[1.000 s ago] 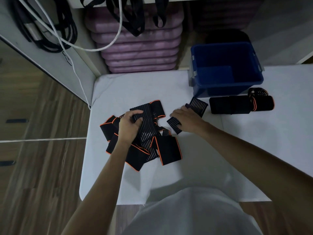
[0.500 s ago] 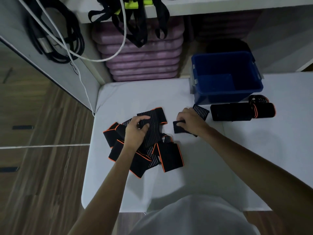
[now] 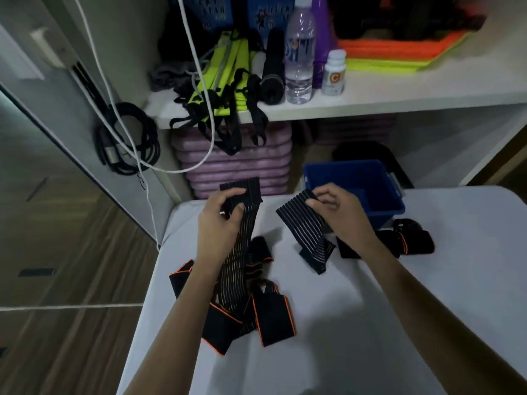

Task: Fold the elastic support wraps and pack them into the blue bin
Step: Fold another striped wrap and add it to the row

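Early days from where I sit. Left hand (image 3: 221,220) fingers pinch one striped wrap end (image 3: 241,192), right hand (image 3: 338,213) pinches another (image 3: 305,223), both lifted off worktop (image 3: 356,323). Tangled wrap pile (image 3: 251,306) unfolded. Blue bin (image 3: 356,181) looks empty; one rolled wrap (image 3: 399,240) beside it.

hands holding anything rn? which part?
Left hand grips the upper end of a striped elastic wrap; right hand pinches the top end of another striped strip.
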